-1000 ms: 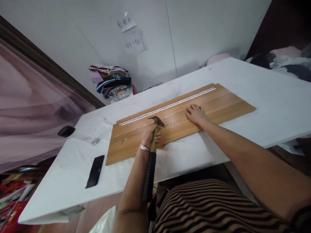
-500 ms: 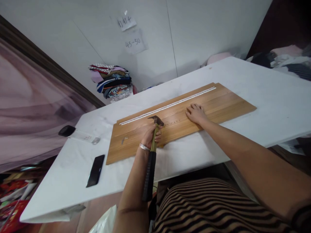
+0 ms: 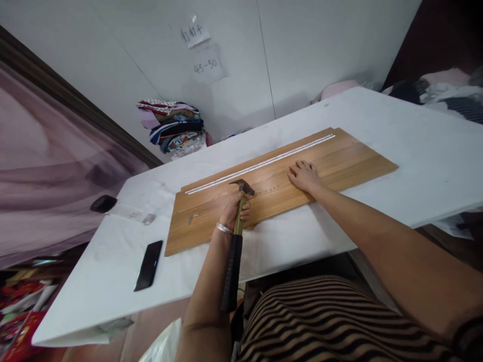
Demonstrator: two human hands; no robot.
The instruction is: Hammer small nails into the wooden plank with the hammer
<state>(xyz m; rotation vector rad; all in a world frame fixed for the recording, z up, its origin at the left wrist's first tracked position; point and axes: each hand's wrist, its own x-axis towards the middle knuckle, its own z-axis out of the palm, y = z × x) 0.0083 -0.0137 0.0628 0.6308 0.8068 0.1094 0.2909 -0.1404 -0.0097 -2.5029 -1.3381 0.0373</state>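
Observation:
My left hand is wrapped around the upper handle of a claw hammer, close below its metal head. The head lies over a wooden board, and the black grip slants back toward my body. Fingers slightly spread, my right hand lies on the board with nothing in it. Between the hammer head and my right hand runs a row of small dark dots, too small to tell whether nails or holes. A few thin metal pieces, perhaps nails, lie on the board's left part. A long white marked strip runs along its far side.
The board rests on a white-covered table. To its left lie a black phone and a clear object with a black end. Folded clothes are stacked behind, by the wall with paper notes.

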